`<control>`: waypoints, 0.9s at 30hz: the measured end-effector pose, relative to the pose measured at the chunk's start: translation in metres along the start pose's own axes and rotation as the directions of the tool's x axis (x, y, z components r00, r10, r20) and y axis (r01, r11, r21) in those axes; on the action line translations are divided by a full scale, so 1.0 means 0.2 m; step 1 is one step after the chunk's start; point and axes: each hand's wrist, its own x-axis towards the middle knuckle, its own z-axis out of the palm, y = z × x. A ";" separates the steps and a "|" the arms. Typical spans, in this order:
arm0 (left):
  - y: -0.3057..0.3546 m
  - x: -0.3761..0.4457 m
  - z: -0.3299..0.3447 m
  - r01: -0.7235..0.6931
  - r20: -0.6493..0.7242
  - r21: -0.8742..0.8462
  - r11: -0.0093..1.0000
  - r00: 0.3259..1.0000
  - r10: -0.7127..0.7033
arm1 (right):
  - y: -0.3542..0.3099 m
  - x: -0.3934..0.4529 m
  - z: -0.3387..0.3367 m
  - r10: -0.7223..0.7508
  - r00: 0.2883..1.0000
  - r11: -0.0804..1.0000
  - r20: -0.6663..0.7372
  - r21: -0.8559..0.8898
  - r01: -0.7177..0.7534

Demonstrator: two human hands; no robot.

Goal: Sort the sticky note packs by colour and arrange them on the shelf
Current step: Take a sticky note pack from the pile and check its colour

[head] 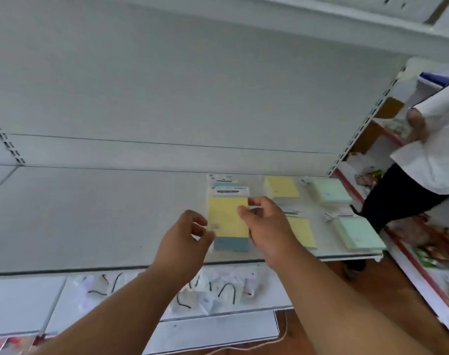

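Both hands are up at the shelf [90, 213] now, working on the yellow pack [227, 217] that lies on top of a blue pack [231, 244], near the front edge and right of the shelf's middle. The right hand [265, 225] has thumb and forefinger curled narrowly at the yellow pack's right edge; whether it truly pinches it I cannot tell through the blur. The left hand [185, 234] hovers just beside the left edge, fingers loosely curled, holding nothing. My read: the pack is being squared up or lifted off the blue one, since the colours are mixed in that stack.

Toward the right end, sorting looks further along. A second yellow pack [282, 187] sits by the back edge, a third yellow pack [301, 231] nearer the front, and two green packs [329, 192] in a column at the right end, one behind the other. Colour columns, it seems.

A dark label strip [228, 191] on the header card carries writing, too blurred to read.
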 end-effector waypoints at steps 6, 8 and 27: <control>0.31 -0.09 0.61 -0.011 0.031 0.184 0.983 1.000 0.005 | 0.26 0.13 -0.61 0.027 0.995 0.957 -0.093 -0.286 -0.053; 0.37 -0.07 0.71 0.020 0.010 0.278 0.960 1.000 -0.024 | 0.28 0.18 -0.69 0.016 0.997 0.902 -0.073 -0.429 -0.046; 0.31 -0.02 0.58 0.108 -0.229 0.370 0.923 0.973 -0.022 | 0.15 0.24 -0.39 -0.241 0.961 0.763 0.139 -0.584 0.276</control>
